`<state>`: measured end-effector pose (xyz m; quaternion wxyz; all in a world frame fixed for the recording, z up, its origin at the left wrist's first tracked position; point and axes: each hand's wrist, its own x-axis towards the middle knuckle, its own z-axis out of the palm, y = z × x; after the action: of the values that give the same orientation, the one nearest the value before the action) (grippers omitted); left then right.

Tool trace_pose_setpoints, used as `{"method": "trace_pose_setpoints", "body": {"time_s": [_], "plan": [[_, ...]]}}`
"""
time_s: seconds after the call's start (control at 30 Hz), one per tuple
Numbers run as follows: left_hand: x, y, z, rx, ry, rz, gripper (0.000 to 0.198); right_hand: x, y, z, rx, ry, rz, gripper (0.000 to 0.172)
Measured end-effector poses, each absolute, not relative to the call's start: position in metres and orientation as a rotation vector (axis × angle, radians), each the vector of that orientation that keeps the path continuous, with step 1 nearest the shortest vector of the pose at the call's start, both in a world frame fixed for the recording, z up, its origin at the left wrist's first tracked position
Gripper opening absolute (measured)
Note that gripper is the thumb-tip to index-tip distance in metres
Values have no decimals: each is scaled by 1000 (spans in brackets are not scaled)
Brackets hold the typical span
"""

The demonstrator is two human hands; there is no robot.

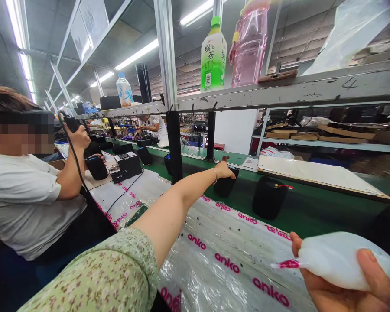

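My left hand reaches far forward over the green conveyor belt, its fingers around the top rim of a black cylindrical speaker body. In my right hand, at the lower right, lies a soft white squeeze bottle with a narrow pink-wrapped nozzle pointing left. To the right of my left hand, another black cylindrical body stands on the belt. A thin red wire with a yellowish connector sticks out of its top.
Clear plastic film printed "anko" covers the near bench. A metal shelf overhead carries a green tea bottle and a pink bottle. A black post stands left of my arm. A co-worker sits at left beside a black box.
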<state>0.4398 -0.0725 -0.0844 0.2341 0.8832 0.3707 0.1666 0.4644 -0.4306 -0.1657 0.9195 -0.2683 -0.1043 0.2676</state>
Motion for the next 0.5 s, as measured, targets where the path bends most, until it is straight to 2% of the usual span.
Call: {"method": "trace_pose_setpoints", "body": {"time_s": [0.2, 0.3, 0.4, 0.43, 0.5], "plan": [[432, -104, -85, 2426, 901, 701, 55, 462, -430, -162, -524, -193, 503, 105], [437, -128, -102, 2425, 710, 608, 54, 460, -430, -162, -502, -207, 513, 101], [448, -147, -129, 2359, 661, 401, 55, 458, -430, -158, -483, -202, 504, 82], [451, -153, -138, 2332, 659, 351, 62, 457, -430, -156, -486, -184, 490, 73], [457, -165, -154, 2283, 656, 304, 89, 456, -429, -148, -506, -148, 460, 57]]}}
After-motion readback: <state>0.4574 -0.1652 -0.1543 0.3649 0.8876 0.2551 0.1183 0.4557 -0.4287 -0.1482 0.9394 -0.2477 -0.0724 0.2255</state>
